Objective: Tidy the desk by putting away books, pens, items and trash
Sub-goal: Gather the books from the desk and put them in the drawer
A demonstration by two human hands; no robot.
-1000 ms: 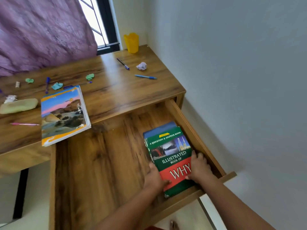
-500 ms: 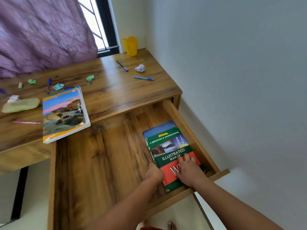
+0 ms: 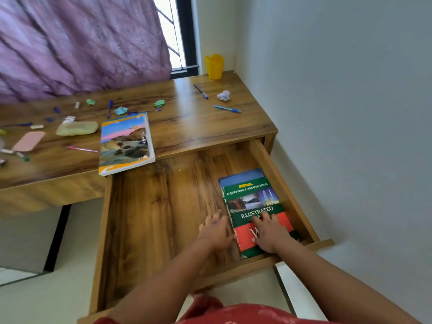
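- Grip state: right hand (image 3: 268, 232) lies flat, fingers spread, pressing on the green-and-red hardcover "Illustrated" question-and-answer book (image 3: 253, 206); nothing clenched. Left hand (image 3: 215, 231) is motion-blurred, fingers look extended along the book's left edge; released, holding nothing.
- Book location: inside the open wooden drawer (image 3: 163, 218), right side, just beside the right wall, stacked on a blue-covered book (image 3: 240, 177) that peeks out at the far end.
- Handling, my read: rigid board covers, fairly heavy for its size, glossy jacket so it slides easily on the book below. Squaring it up wants flat palm pressure plus an edge push, not a pinch.
- If lifting is needed: take the spine or the long left edge; the right edge looks too close to the drawer wall for fingers.
- Still on the wooden bench (image 3: 187, 127): a landscape-cover softback notebook (image 3: 125, 143) overhanging the front edge. Thin, floppy, light. Likely sags if pinched at a corner, so support it under the middle or grab the overhanging edge.
- Also out: a blue pen (image 3: 227, 109), a crumpled white paper ball (image 3: 224, 95), a yellow plastic cup (image 3: 214, 66) at the back corner.
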